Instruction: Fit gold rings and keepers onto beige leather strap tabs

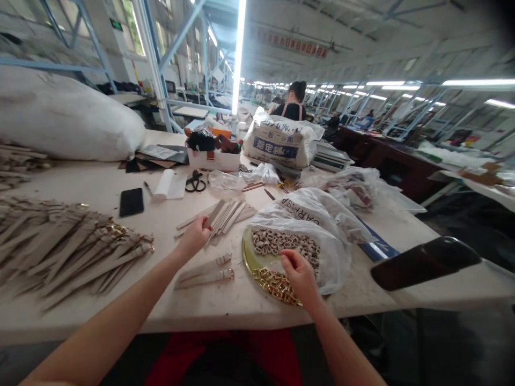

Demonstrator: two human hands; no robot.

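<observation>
My left hand (196, 235) pinches a beige strap (216, 213) at the near side of a pile of loose straps (231, 217). Over a round green tray (248, 256), my right hand (296, 268) has its fingers pressed together; anything between them is too small to make out. Many small beige loops (267, 241) lie in the tray's far part, and gold buckles (273, 284) lie in its near part. Two straps with metal ends (213, 277) rest on the table between my hands. A big heap of similar straps (80, 246) spreads out at the left.
Behind the straps are a black phone (131, 202), a white paper roll (169, 185) and black scissors (195, 182). A clear plastic bag (322, 214) covers the tray's right side. A dark glossy object (424, 262) lies at the right. A person (293, 102) is farther back.
</observation>
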